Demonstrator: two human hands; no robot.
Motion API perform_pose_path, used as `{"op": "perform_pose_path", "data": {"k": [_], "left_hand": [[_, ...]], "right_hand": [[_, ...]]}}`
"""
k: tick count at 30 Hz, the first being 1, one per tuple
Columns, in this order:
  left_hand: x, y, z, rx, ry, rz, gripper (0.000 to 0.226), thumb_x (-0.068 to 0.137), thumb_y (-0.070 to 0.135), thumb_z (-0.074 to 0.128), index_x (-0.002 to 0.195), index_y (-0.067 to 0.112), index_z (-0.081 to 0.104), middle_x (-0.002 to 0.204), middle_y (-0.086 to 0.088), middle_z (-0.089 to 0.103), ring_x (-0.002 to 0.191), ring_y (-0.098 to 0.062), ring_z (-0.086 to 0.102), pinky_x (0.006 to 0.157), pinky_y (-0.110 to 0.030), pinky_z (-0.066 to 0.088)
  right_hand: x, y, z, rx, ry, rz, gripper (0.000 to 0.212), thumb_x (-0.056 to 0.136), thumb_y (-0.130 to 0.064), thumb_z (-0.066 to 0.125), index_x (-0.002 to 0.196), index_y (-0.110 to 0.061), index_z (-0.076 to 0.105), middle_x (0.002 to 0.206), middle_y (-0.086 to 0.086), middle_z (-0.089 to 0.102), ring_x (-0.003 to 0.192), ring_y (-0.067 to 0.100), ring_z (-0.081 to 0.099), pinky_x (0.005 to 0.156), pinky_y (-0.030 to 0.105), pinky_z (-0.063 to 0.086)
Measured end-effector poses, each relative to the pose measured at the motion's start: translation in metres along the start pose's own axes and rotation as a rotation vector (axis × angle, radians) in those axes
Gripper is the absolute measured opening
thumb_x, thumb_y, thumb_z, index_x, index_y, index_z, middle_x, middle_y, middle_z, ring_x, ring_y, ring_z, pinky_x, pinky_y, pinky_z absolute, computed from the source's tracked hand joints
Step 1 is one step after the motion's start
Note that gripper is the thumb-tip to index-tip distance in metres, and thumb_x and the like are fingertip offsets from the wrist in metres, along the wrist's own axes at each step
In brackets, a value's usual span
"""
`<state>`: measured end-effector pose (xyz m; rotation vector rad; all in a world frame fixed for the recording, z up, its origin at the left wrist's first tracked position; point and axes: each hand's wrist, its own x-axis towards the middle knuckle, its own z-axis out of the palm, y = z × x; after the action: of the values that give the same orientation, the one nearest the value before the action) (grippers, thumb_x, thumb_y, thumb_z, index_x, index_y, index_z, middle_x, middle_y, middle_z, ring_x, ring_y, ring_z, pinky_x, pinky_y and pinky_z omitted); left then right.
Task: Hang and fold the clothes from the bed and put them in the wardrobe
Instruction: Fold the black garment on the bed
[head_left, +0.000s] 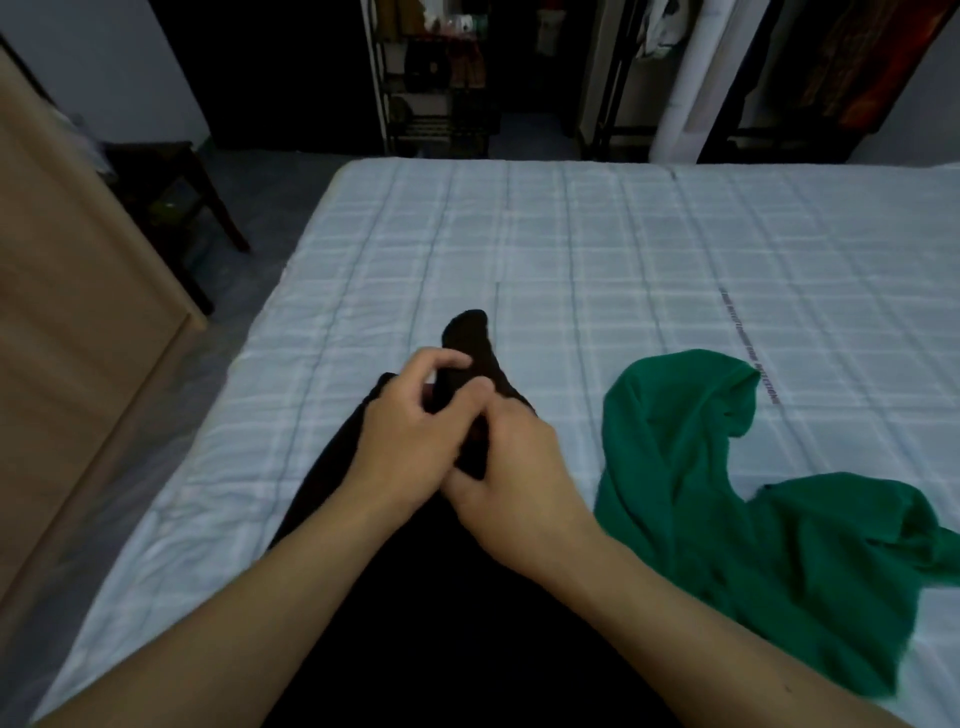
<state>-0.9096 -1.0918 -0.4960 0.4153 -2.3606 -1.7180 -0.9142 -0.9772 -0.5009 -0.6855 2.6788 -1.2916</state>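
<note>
While both hands meet low over the near part of the bed, they have hold of a black garment that lies lengthwise on the pale checked cover. One narrow end of it points away from the person, and the rest spreads dark and wide toward the bottom edge of the view. The left hand is curled, its fingers bent over a raised fold of the black cloth and its thumb tucked against it. The right hand sits just beside it, touching it, with its fingers closed under the same fold and its thumb pressed on top. What kind of garment the black one is cannot be told, since it shows almost no detail. A green garment lies crumpled on the bed to the right of the hands, near the black one but apart from it, with one rumpled part reaching the right edge of the view. Along the left stands a light wooden wardrobe side, and beyond it, on the floor, a dark wooden stool. Past the far edge of the bed stand a dark metal shelf rack with dim things on it, a white roll and hanging clothes at the upper right.
</note>
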Motion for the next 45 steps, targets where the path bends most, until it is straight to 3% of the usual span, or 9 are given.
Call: {"op": "perform_pose_path", "data": {"k": [3, 5, 8, 12, 17, 26, 30, 35, 45], "left_hand": [[0.015, -0.024, -0.05, -0.068, 0.088, -0.187, 0.029, 0.08, 0.007, 0.074, 0.097, 0.029, 0.063, 0.069, -0.008, 0.064, 0.057, -0.018, 0.061, 0.054, -0.03, 0.052], [0.023, -0.061, -0.075, 0.112, 0.124, -0.222, 0.033, 0.081, 0.0, 0.07, 0.097, 0.027, 0.059, 0.079, -0.013, 0.069, 0.068, -0.031, 0.067, 0.063, -0.04, 0.054], [0.018, -0.118, -0.089, 0.664, 0.08, -0.161, 0.032, 0.086, 0.01, 0.066, 0.113, 0.02, 0.054, 0.108, -0.011, 0.065, 0.1, -0.032, 0.062, 0.082, -0.039, 0.047], [-0.003, -0.148, -0.075, 0.909, 0.143, 0.111, 0.046, 0.097, 0.029, 0.054, 0.14, 0.015, 0.046, 0.148, -0.01, 0.044, 0.135, -0.03, 0.04, 0.106, -0.045, 0.039], [-0.009, -0.187, -0.051, 1.087, -0.186, 0.147, 0.072, 0.093, 0.058, 0.001, 0.158, 0.03, 0.014, 0.167, 0.0, 0.001, 0.153, -0.018, -0.002, 0.123, -0.045, 0.004], [-0.022, -0.173, -0.046, 1.195, -0.324, -0.039, 0.062, 0.104, 0.05, 0.014, 0.157, 0.03, -0.01, 0.164, -0.003, -0.022, 0.151, -0.023, -0.019, 0.121, -0.055, -0.006], [-0.112, -0.15, -0.05, 1.238, -0.476, 0.034, 0.065, 0.102, 0.053, 0.018, 0.158, 0.028, -0.003, 0.166, -0.002, -0.012, 0.151, -0.024, -0.019, 0.12, -0.057, -0.01], [-0.226, -0.125, -0.065, 1.078, -0.554, 0.295, 0.06, 0.102, 0.053, 0.022, 0.156, 0.026, 0.024, 0.163, 0.002, 0.022, 0.152, -0.018, 0.01, 0.123, -0.05, -0.002], [-0.368, -0.109, -0.042, 1.002, -0.743, 0.822, 0.075, 0.085, 0.057, 0.06, 0.149, 0.026, 0.038, 0.16, -0.007, 0.029, 0.147, -0.026, 0.027, 0.122, -0.046, 0.016]], "right_hand": [[0.0, -0.029, 0.041, 0.115, -0.239, -0.086, 0.032, 0.09, -0.027, 0.06, 0.119, -0.014, 0.055, 0.112, 0.002, 0.059, 0.102, 0.013, 0.055, 0.094, 0.032, 0.047], [-0.004, -0.024, 0.061, 0.136, -0.338, -0.154, 0.029, 0.096, -0.016, 0.051, 0.125, -0.013, 0.055, 0.12, 0.004, 0.058, 0.111, 0.014, 0.052, 0.101, 0.03, 0.041], [-0.008, 0.014, 0.083, -0.245, -0.314, -0.216, 0.05, 0.099, -0.021, 0.047, 0.148, -0.019, 0.039, 0.157, 0.005, 0.031, 0.147, 0.021, 0.019, 0.121, 0.04, 0.017], [-0.004, 0.058, 0.101, -0.582, -0.358, -0.165, 0.073, 0.097, -0.057, 0.038, 0.156, -0.031, 0.004, 0.164, 0.006, -0.01, 0.15, 0.024, -0.014, 0.121, 0.046, -0.008], [-0.008, 0.088, 0.143, -0.574, -0.269, -0.117, 0.075, 0.094, -0.066, 0.026, 0.157, -0.03, 0.006, 0.165, 0.006, -0.005, 0.151, 0.023, -0.009, 0.121, 0.049, -0.006], [-0.014, 0.076, 0.132, -0.653, -0.443, -0.018, 0.073, 0.099, -0.058, 0.027, 0.156, -0.026, -0.005, 0.164, 0.007, -0.014, 0.15, 0.026, -0.016, 0.122, 0.047, -0.005], [-0.093, 0.041, 0.099, -0.525, -0.614, 0.039, 0.072, 0.1, -0.044, 0.041, 0.157, -0.023, 0.002, 0.165, 0.004, -0.008, 0.15, 0.026, -0.013, 0.121, 0.046, 0.002], [-0.225, 0.012, 0.059, -0.424, -0.36, -0.002, 0.065, 0.098, -0.053, 0.035, 0.153, -0.019, 0.028, 0.162, 0.007, 0.019, 0.151, 0.021, 0.009, 0.123, 0.043, 0.012], [-0.437, 0.013, 0.025, -0.327, -0.377, 0.212, 0.092, 0.088, -0.061, 0.056, 0.155, -0.036, -0.003, 0.164, -0.006, -0.013, 0.151, 0.011, -0.005, 0.122, 0.031, 0.015]]}}
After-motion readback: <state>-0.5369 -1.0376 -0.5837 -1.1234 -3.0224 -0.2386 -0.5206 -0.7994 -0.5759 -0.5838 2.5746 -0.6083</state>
